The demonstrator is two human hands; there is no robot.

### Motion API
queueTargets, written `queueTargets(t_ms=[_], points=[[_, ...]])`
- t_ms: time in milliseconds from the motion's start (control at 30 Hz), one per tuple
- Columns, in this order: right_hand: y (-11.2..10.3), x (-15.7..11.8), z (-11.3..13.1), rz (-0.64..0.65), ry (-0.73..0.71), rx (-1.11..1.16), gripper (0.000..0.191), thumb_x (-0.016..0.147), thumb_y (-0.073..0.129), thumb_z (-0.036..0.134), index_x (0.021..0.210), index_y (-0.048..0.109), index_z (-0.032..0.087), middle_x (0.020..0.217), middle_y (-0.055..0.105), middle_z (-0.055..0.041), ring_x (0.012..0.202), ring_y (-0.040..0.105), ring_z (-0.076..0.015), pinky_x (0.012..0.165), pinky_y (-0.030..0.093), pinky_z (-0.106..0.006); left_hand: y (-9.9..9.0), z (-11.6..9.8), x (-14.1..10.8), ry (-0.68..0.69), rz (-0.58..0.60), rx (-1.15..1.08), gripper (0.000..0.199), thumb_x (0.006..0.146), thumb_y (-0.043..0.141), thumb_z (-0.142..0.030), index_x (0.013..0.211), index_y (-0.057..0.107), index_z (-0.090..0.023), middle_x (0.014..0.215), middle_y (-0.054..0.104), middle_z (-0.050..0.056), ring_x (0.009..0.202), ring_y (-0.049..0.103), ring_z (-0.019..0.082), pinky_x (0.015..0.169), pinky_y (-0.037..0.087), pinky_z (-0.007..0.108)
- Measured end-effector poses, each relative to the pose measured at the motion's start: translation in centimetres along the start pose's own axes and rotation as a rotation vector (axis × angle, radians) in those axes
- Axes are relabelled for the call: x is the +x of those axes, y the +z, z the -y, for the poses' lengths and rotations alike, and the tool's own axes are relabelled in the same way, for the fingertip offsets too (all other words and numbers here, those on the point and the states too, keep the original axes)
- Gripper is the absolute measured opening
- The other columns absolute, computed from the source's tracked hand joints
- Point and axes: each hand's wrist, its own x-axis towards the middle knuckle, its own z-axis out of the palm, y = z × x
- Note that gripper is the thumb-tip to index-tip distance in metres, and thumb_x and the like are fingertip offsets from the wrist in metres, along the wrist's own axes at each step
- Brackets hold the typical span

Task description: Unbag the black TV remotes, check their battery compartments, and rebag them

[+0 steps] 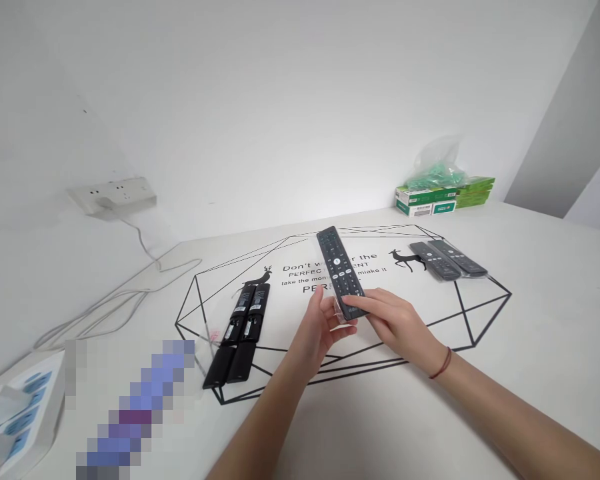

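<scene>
A black remote control [336, 261] with its buttons facing up is held over the middle of the printed mat. Its lower end rests in my left hand [320, 330], where clear plastic wrap shows between the fingers. My right hand [393, 320] touches the remote's lower end from the right, index finger on its face. To the left, two black remotes [250, 327] lie face down side by side, their battery compartments uncovered. At the right, two more remotes [437, 260] in clear plastic lie face up.
Green and white boxes [425, 195] stand at the back right with a clear bag [437, 167] on top. A power strip [25, 413] sits at the lower left. White cable [145, 290] runs from the wall socket [125, 195]. A blurred patch covers the lower left.
</scene>
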Motion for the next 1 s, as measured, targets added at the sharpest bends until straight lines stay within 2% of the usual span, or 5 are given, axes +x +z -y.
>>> queueTargets(t_ms=[300,467,567,700,1000], points=[[-0.4,-0.1,-0.8,0.030,0.165,0.199,0.047,0.087,0.035,0.007,0.112,0.067,0.031,0.148,0.030,-0.0056,0.090,0.058,-0.0157,0.079,0.054,-0.038,-0.8,0.6,0.6,0.141,0.045,0.204,0.043,0.075,0.071,-0.041,0.111,0.058,-0.021,0.118,0.060,0.008,0.086,0.061,0.014,0.089,0.047,0.036],[-1.0,0.8,-0.8,-0.144,0.654,0.504,0.033,0.088,0.048,0.032,0.117,0.062,0.026,0.128,0.052,-0.0110,0.081,0.061,-0.0172,0.064,0.053,-0.034,-1.2,0.3,0.8,0.129,-0.009,0.208,0.041,0.077,0.068,-0.041,0.109,0.057,-0.019,0.112,0.060,0.008,0.083,0.060,0.012,0.085,0.049,0.033],[-0.7,1.2,-0.6,-0.007,0.890,0.682,0.042,0.084,0.051,0.050,0.101,0.067,0.016,0.100,0.064,-0.0111,0.074,0.059,-0.0173,0.058,0.049,-0.030,-1.2,0.1,0.7,0.108,0.004,0.228,0.044,0.076,0.069,-0.041,0.112,0.055,-0.021,0.115,0.058,0.008,0.086,0.059,0.013,0.082,0.050,0.031],[0.2,1.0,-0.4,0.197,0.868,0.862,0.042,0.082,0.054,0.054,0.086,0.068,0.015,0.086,0.065,-0.0070,0.074,0.058,-0.0156,0.062,0.045,-0.027,-1.1,0.0,0.5,0.092,0.075,0.291,0.045,0.077,0.068,-0.039,0.116,0.053,-0.023,0.116,0.058,0.007,0.088,0.059,0.013,0.078,0.050,0.028],[0.5,0.7,-0.4,0.147,0.878,0.898,0.039,0.078,0.064,0.040,0.111,0.063,0.020,0.096,0.070,-0.0058,0.082,0.063,-0.0174,0.067,0.045,-0.029,-1.4,-0.2,0.6,0.060,0.104,0.478,0.046,0.076,0.069,-0.041,0.116,0.055,-0.023,0.112,0.060,0.008,0.081,0.059,0.013,0.077,0.050,0.031]])
